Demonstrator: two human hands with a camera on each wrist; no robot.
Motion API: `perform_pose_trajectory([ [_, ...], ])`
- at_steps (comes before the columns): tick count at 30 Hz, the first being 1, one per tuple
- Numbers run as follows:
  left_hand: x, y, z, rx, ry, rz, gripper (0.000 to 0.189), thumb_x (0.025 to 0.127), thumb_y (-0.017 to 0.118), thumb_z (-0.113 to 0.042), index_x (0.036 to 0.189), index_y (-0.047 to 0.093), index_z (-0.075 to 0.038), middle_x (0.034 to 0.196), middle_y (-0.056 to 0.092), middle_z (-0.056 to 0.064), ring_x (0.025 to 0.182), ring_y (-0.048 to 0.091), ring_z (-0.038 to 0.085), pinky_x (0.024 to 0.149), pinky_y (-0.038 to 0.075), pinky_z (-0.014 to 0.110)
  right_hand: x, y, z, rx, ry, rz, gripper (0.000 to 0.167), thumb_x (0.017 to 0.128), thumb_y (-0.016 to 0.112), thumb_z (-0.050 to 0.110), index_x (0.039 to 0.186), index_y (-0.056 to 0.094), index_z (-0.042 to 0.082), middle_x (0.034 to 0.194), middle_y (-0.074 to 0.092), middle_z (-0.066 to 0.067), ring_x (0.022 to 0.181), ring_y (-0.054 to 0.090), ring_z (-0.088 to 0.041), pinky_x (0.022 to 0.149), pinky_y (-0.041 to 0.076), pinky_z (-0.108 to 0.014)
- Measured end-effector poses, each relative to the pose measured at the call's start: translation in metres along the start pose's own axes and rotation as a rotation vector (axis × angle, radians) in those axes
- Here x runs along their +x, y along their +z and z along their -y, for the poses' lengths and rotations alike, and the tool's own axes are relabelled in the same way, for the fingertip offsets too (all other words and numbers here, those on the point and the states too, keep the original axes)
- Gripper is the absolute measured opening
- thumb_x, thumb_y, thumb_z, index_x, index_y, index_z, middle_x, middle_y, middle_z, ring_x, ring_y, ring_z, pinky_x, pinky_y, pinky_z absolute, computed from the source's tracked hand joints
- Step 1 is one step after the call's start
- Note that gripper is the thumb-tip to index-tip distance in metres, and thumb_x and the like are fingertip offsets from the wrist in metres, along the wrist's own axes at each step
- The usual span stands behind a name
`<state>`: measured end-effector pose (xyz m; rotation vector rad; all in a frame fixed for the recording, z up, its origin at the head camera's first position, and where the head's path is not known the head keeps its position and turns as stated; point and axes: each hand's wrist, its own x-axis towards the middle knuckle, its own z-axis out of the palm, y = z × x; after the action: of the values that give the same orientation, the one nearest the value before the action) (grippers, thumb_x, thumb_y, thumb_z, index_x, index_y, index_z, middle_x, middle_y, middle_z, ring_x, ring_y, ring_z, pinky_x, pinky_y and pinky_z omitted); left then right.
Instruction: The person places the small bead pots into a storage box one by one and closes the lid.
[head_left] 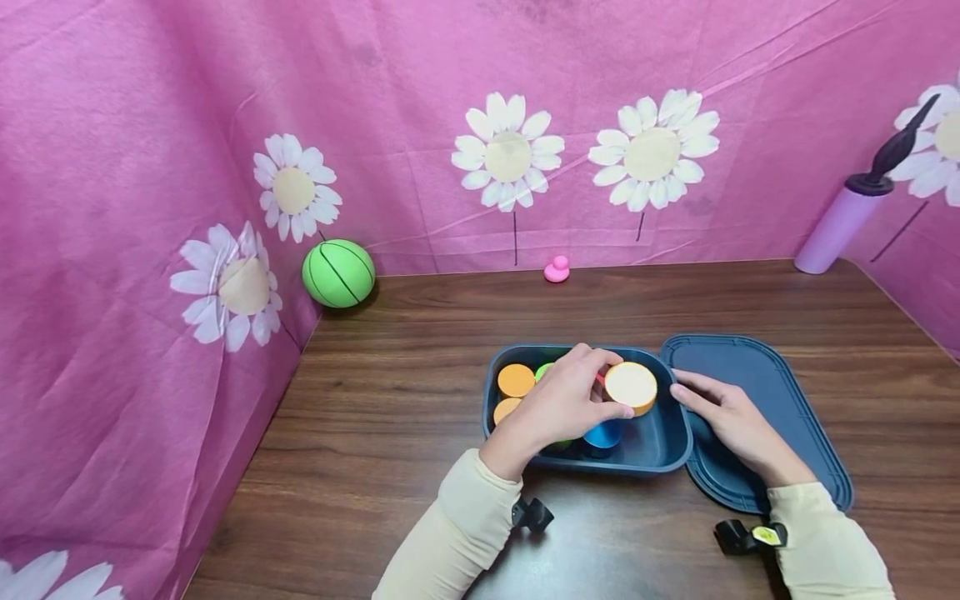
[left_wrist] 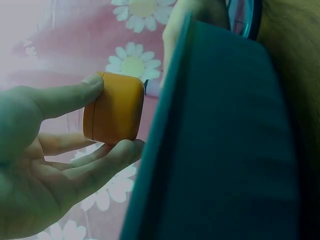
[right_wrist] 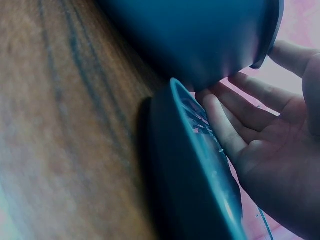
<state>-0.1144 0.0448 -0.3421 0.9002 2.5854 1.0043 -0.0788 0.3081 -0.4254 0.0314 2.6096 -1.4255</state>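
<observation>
The left hand (head_left: pixel 566 396) holds a short orange cylinder with a cream top (head_left: pixel 631 386) between thumb and fingers, over the dark blue box (head_left: pixel 663 446). In the left wrist view, the cylinder's orange side (left_wrist: pixel 117 107) shows a thin seam near one end. Under and beside this hand, the box holds orange round pieces (head_left: pixel 516 381), a green one (head_left: pixel 543 372) and a shiny blue one (head_left: pixel 603 435), partly hidden by the hand. At the box's right end the right hand (head_left: pixel 738 421) touches the outer wall with extended fingers, its thumb (right_wrist: pixel 292 57) at the rim.
A dark blue lid (head_left: pixel 780 417) lies right of the box, under the right forearm. Farther back stand a green ball (head_left: pixel 338 273), a small pink duck-shaped toy (head_left: pixel 557 269) and a purple hand pump (head_left: pixel 843 225). Pink flowered cloth (head_left: pixel 420 167) borders the wooden table (head_left: pixel 360 467).
</observation>
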Motion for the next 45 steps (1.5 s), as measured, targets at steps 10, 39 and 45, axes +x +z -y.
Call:
perform_pose_trajectory([
  [10,0.005,0.019,-0.005,0.119,0.054,0.068,0.056,0.085,0.081,-0.035,0.134,0.062,-0.017,0.114,0.060,-0.005,0.095,0.050,0.003,0.078,0.044,0.010,0.000,-0.001,0.001,0.028,0.000,0.007,0.067,0.107,0.046,0.043,0.152,0.036,-0.005,0.155,0.035,-0.034,0.141,0.030,-0.054,0.107,0.028,-0.075],
  [39,0.017,0.049,0.000,0.058,-0.010,0.101,0.050,0.078,0.088,-0.034,0.122,0.070,-0.019,0.093,0.059,-0.011,0.086,0.045,-0.002,0.066,0.042,0.012,0.001,-0.002,-0.002,0.012,-0.007,-0.001,0.066,0.107,0.046,0.042,0.152,0.037,-0.005,0.154,0.036,-0.034,0.139,0.033,-0.052,0.105,0.029,-0.076],
  [45,0.017,0.053,0.001,0.116,0.020,0.120,0.051,0.079,0.086,-0.036,0.125,0.069,-0.020,0.100,0.061,-0.011,0.092,0.047,-0.001,0.069,0.041,0.011,0.000,-0.001,-0.003,0.001,-0.004,0.002,0.066,0.107,0.045,0.041,0.152,0.035,-0.005,0.154,0.034,-0.036,0.138,0.032,-0.054,0.104,0.029,-0.077],
])
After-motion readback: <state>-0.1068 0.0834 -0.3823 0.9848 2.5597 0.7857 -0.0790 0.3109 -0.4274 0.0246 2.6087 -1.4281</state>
